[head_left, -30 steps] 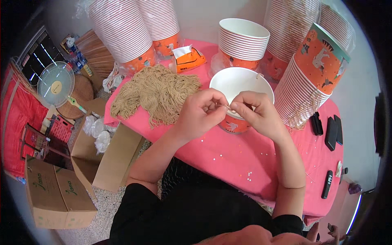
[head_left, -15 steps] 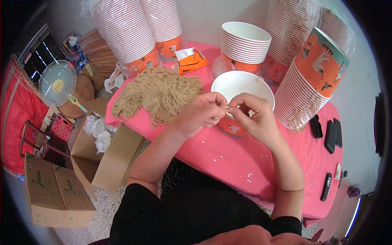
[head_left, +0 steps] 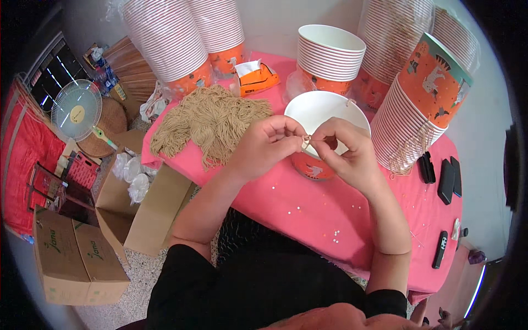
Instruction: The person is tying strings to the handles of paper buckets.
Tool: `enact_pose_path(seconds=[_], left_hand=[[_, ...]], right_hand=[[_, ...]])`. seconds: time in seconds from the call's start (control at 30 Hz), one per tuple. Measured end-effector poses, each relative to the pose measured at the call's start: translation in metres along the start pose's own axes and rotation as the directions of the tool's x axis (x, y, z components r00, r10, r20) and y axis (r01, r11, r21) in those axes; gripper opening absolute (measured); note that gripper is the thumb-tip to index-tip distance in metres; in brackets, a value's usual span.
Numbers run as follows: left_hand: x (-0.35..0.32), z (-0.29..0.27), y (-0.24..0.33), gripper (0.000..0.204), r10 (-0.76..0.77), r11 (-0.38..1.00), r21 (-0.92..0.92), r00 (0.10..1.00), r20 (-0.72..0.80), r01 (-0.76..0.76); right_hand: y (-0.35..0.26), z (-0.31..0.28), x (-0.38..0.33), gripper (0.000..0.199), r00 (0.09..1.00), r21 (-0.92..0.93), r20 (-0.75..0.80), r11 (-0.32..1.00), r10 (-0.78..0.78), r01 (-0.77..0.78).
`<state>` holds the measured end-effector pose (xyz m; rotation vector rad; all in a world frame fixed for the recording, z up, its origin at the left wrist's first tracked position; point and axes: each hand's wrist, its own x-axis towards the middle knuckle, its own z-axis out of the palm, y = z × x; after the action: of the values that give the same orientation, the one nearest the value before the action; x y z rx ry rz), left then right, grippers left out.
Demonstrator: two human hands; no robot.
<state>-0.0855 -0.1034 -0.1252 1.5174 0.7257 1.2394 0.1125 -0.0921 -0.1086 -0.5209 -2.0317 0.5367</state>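
Note:
My left hand and my right hand meet fingertip to fingertip above the near rim of a white-lined orange paper bucket. Both pinch a thin tan cord, which forms a small loop between them. Whether the cord passes through the bucket wall is hidden by my fingers. A short bit of cord shows at the bucket's far right rim. Left of my hands lies a heap of tan cords on the pink tablecloth.
Nested bucket stacks line the back, and a leaning stack at right has cords draped over it. An orange tissue pack sits behind the heap. Black phones lie at the right. Small white dots are scattered on the cloth. Open cardboard box on the floor.
My fingers have shifted slightly; the left thumb is straighter, and the cord now shows as a small loop between both hands. The head view has tilted slightly.

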Motion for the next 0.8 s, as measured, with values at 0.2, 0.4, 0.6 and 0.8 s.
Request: enact_pose_path(seconds=[0.2, 0.4, 0.6, 0.8], left_hand=[[-0.004, 0.000, 0.007, 0.009, -0.001, 0.948, 0.317, 1.000, -0.031, 0.011], [-0.002, 0.010, 0.004, 0.012, 0.193, 0.934, 0.325, 0.975, -0.108, -0.149], [-0.004, 0.005, 0.007, 0.009, 0.285, 0.727, 0.666, 0.956, -0.067, -0.170], [-0.004, 0.002, 0.005, 0.007, 0.333, 0.835, 0.491, 0.939, -0.087, -0.251]], right_hand=[[0.000, -0.004, 0.000, 0.009, 0.999, -0.047, 0.021, 0.999, 0.027, -0.026], [0.002, -0.006, 0.001, 0.008, 0.999, -0.050, -0.012, 0.998, 0.030, -0.031], [0.002, -0.008, -0.001, 0.007, 0.998, -0.066, -0.017, 0.995, 0.068, -0.069], [0.002, -0.010, 0.001, 0.008, 0.998, -0.092, -0.021, 0.993, 0.067, -0.069]])
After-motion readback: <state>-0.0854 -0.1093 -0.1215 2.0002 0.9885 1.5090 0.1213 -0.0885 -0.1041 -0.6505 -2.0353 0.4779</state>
